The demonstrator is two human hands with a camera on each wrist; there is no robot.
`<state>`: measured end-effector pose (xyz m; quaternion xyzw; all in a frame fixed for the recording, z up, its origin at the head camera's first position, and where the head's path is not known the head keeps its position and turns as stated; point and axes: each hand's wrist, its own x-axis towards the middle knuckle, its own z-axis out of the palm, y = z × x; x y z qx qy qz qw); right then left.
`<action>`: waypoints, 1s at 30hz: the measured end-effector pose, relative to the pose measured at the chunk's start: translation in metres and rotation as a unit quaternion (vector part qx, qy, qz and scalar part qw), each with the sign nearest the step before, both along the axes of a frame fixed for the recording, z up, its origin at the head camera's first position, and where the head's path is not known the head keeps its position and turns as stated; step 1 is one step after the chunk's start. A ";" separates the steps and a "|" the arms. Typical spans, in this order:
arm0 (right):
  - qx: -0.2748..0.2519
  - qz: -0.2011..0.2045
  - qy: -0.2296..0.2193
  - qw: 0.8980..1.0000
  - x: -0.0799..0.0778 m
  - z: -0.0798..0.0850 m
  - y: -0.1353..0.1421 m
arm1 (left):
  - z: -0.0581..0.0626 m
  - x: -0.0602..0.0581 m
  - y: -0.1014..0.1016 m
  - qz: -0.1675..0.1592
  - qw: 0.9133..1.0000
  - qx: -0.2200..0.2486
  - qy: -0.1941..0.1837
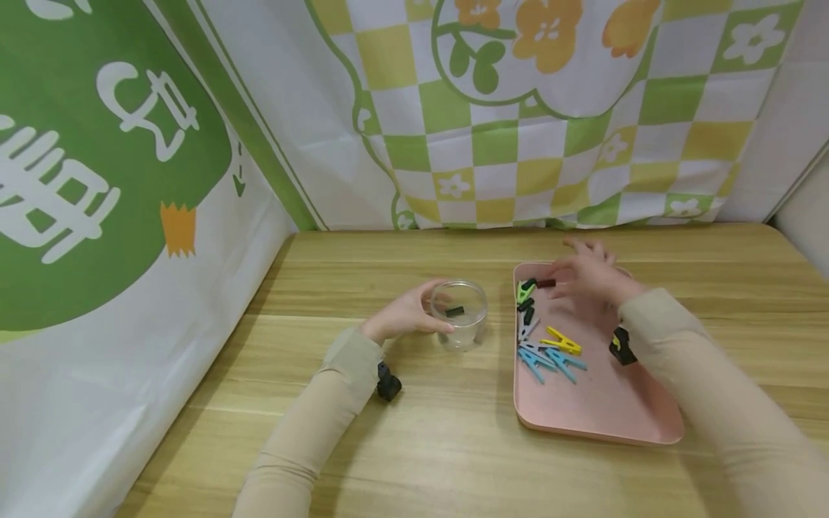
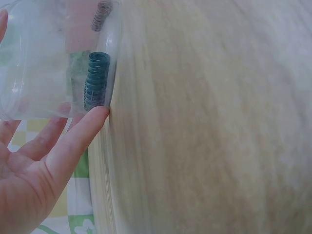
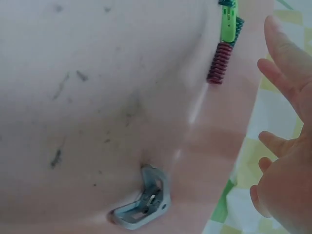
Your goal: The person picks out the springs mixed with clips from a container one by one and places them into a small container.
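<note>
My left hand [image 1: 411, 311] grips a clear jar [image 1: 468, 334] on the table, thumb and fingers around its side. Inside lies a dark green coil spring [image 1: 455, 311]; in the left wrist view a second, dimmer coil [image 2: 101, 15] shows through the wall, whether inside I cannot tell. My right hand [image 1: 592, 277] hovers over the far end of a pink tray [image 1: 599, 424], fingers spread and holding nothing. Near it in the tray are a dark red spring [image 1: 547, 283], a light green clothespin [image 3: 228, 22] and a grey clothespin [image 3: 146, 202].
Along the tray's left side lie several dark springs [image 1: 529, 315], blue clothespins [image 1: 565, 365], a yellow clothespin [image 1: 563, 341] and grey ones. The wooden table [image 1: 414, 446] meets a checkered cloth [image 1: 505, 165] at the back and a green-and-white cloth [image 1: 214, 288] on the left.
</note>
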<state>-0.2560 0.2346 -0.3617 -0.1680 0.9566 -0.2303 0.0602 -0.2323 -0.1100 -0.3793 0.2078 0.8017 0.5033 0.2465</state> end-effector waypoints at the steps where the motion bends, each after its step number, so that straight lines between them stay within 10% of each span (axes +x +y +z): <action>1: -0.003 -0.003 -0.002 1.000 -0.001 -0.001 0.000 | 0.000 0.000 0.000 0.000 1.000 0.001 -0.001; 30: 0.034 -0.039 -0.019 0.998 -0.017 -0.020 0.001 | 0.002 0.001 0.001 0.000 1.000 0.000 -0.005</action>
